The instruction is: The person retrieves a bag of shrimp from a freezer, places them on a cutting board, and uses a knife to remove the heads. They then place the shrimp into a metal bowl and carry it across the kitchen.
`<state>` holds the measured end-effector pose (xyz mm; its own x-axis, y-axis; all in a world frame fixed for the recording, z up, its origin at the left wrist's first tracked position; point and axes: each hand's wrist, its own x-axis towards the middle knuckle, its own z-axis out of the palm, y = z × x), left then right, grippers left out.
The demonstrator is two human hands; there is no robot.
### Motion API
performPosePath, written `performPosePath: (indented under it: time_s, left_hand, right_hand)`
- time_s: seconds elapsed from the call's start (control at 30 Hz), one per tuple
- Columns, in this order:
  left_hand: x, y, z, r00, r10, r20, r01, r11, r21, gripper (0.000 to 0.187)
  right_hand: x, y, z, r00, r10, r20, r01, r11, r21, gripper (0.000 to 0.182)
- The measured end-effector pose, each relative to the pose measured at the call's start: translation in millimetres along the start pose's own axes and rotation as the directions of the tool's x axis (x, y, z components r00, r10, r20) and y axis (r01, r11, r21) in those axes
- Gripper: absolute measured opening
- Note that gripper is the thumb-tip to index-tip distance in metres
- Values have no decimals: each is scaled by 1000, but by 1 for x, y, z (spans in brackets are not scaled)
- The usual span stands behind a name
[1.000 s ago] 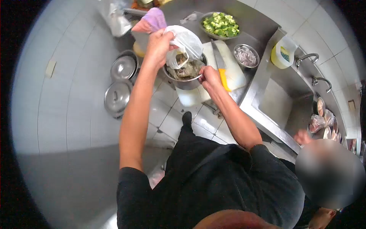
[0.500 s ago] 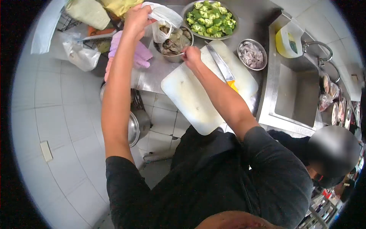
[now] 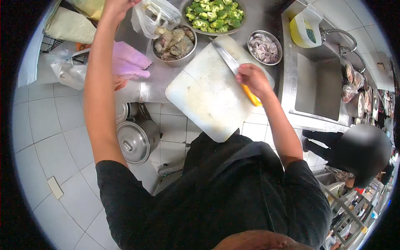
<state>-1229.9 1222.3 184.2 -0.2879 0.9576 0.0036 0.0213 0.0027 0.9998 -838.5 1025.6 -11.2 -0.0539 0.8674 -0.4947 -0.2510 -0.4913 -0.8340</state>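
Observation:
My left hand [image 3: 118,7] is at the top edge, partly cut off, with its fingers closed on a white plastic bag [image 3: 156,18]. The bag hangs beside a metal bowl [image 3: 180,62] full of raw, greyish shrimp [image 3: 177,43]. My right hand [image 3: 253,78] is over the cutting board, its fingers curled at the front of the yellow handle of a knife [image 3: 227,57]. The knife lies slantwise on the white cutting board [image 3: 208,96], its blade pointing away from me. My fingers partly hide where handle meets blade.
A bowl of cut broccoli [image 3: 214,16] and a bowl of sliced squid [image 3: 264,48] stand behind the board. Right of them is a sink [image 3: 318,89] with a yellow-and-white container [image 3: 306,29]. A purple towel [image 3: 129,60] lies left. Another person [image 3: 354,154] stands at right.
My right hand has left the rim of the shrimp bowl and moved right to the knife. My left hand has drawn back leftward, and the bag no longer hangs over the shrimp as much.

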Motion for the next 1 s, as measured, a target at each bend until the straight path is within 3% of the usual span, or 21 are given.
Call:
performPosePath:
  time_s: [0.03,0.17,0.23,0.27,0.37,0.7,0.73,0.83,0.87,1.0]
  left_hand:
    - [0,1,0,999,-22,-45,22,1000,-1,12]
    - [43,-17,-20,998,38,57,-33,996,-86,12]
    - [56,-9,-22,997,71,-6,-71,995,69,12]
    - [62,-1,-22,995,92,-35,-86,985,149,11]
    - [71,17,-19,981,190,-42,-182,971,153,11]
    - [30,64,12,960,195,-203,-161,972,169,15]
    - [39,60,3,969,185,-165,-167,979,116,9]
    - [92,41,-62,995,97,-30,-96,994,54,29]
    - [98,38,-70,995,55,-78,-53,998,20,27]
    - [68,40,-82,999,31,26,-30,999,-15,23]
  right_hand:
    - [-12,-6,-17,999,33,-37,-30,997,69,11]
    - [-47,-20,-79,981,47,-190,-16,986,163,15]
    - [-57,-24,-111,975,49,-217,-10,984,177,12]
    - [-61,-27,-124,975,29,-218,12,983,185,11]
    - [-72,-38,-161,978,-1,-209,45,977,206,10]
    - [-56,-84,-264,988,-3,-156,31,983,179,4]
    - [-56,-89,-270,990,-10,-138,34,984,172,4]
    - [-57,-88,-290,994,-28,-103,46,982,182,4]
    - [-55,-87,-294,995,-34,-93,51,981,189,4]
    - [-62,-87,-271,987,-20,-158,45,986,162,6]
